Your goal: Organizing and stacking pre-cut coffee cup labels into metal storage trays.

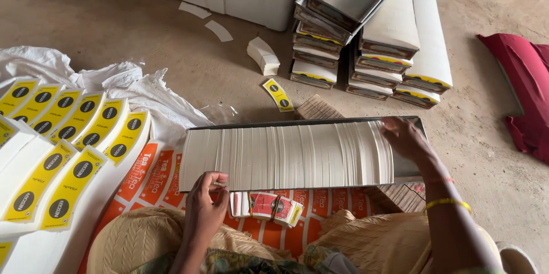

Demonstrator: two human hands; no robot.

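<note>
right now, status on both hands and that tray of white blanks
Left hand at the front edge of the metal tray, fingers curled. Right hand pressing the right end of the white paper stack. Small red-printed bundle loose below the tray.

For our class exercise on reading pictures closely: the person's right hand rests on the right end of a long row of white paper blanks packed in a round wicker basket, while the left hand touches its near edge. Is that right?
Not quite. The head view shows the long row of white paper blanks packed in a long rectangular metal tray, not a round wicker basket. The rest holds: the right hand rests on the row's right end, and the left hand touches its near edge.
</note>
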